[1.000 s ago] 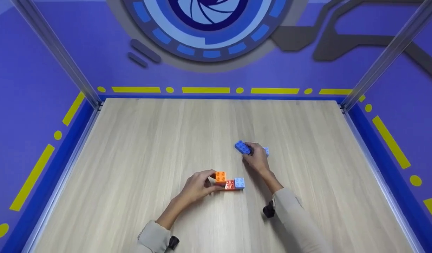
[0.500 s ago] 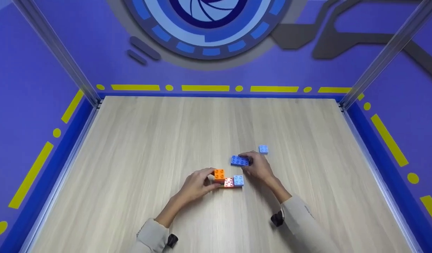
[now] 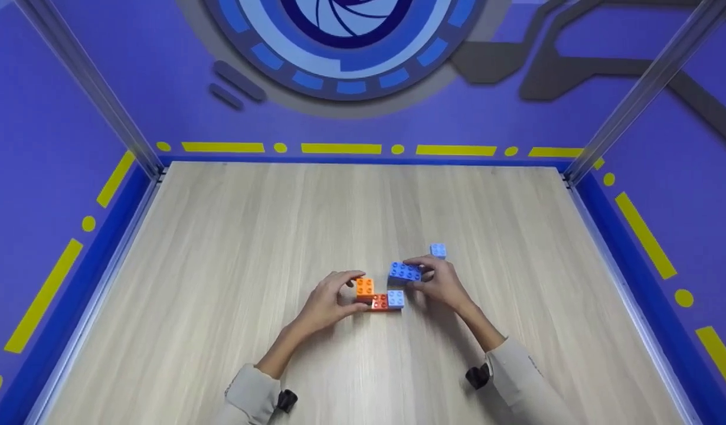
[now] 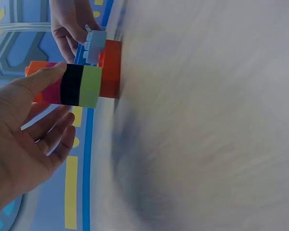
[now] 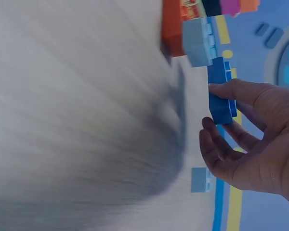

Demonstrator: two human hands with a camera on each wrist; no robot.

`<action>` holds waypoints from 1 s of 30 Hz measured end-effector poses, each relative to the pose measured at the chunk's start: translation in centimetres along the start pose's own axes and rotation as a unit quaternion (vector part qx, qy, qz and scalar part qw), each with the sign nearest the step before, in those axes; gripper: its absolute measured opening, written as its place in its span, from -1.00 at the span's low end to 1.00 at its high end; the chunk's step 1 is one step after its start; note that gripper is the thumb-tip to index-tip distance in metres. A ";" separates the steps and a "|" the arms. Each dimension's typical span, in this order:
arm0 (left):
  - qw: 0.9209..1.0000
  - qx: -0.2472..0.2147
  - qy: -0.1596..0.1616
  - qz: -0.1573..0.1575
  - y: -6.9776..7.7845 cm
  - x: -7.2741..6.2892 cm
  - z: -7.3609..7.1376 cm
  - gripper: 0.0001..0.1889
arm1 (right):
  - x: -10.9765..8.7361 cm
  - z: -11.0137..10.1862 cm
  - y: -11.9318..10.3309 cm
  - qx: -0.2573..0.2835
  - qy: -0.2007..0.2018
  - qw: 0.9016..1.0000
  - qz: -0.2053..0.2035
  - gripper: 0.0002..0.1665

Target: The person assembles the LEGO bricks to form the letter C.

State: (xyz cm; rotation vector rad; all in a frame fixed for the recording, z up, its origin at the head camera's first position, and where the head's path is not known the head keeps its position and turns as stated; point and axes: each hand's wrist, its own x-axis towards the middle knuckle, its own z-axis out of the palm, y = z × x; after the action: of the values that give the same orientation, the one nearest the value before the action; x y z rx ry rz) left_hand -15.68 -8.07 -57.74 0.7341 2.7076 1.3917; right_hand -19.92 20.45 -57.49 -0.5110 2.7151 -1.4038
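Observation:
My left hand (image 3: 323, 302) holds a tower of building bricks between thumb and fingers. An orange brick (image 3: 365, 285) tops this tower, over a magenta brick (image 4: 52, 92), a black brick (image 4: 71, 85) and a lime green brick (image 4: 90, 86). Beneath them lies a longer red brick (image 4: 111, 70), low on the table. At its right end stands a light blue brick (image 3: 395, 298). My right hand (image 3: 444, 283) pinches a blue eight-stud brick (image 3: 402, 271) by its right end, raised just behind the light blue one. In the right wrist view, the thumb presses the blue brick's side.
Another light blue brick (image 3: 438, 250) sits on the wooden table (image 3: 251, 236) behind my right hand. Purple-blue panels (image 3: 363, 127) wall the table at the back and both sides, with metal posts (image 3: 85, 82) at the corners.
My right hand has brought the blue brick nearer to the assembly and turned it level, uncovering the loose light blue brick. My left hand stays at the tower with its grip slightly shifted.

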 end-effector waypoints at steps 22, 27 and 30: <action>0.996 -0.062 0.054 0.032 0.2 0.3 -0.2 -0.61 | -1.4 0.3 -3.6 0.053 -0.020 0.997 -0.053 -0.53; 0.997 -0.059 0.052 0.021 0.4 0.2 -0.2 -0.62 | -1.7 0.4 -3.7 0.054 -0.036 0.996 -0.062 -0.52; 0.997 -0.060 0.047 0.014 0.5 0.2 -0.1 -0.62 | -1.7 0.4 -3.8 0.056 -0.034 0.996 -0.062 -0.51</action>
State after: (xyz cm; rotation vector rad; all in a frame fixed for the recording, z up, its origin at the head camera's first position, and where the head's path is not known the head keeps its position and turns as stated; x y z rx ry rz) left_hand -15.72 -7.84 -57.27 0.7191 2.6632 1.6187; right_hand -17.22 18.69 -54.88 -0.7182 2.5741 -1.5253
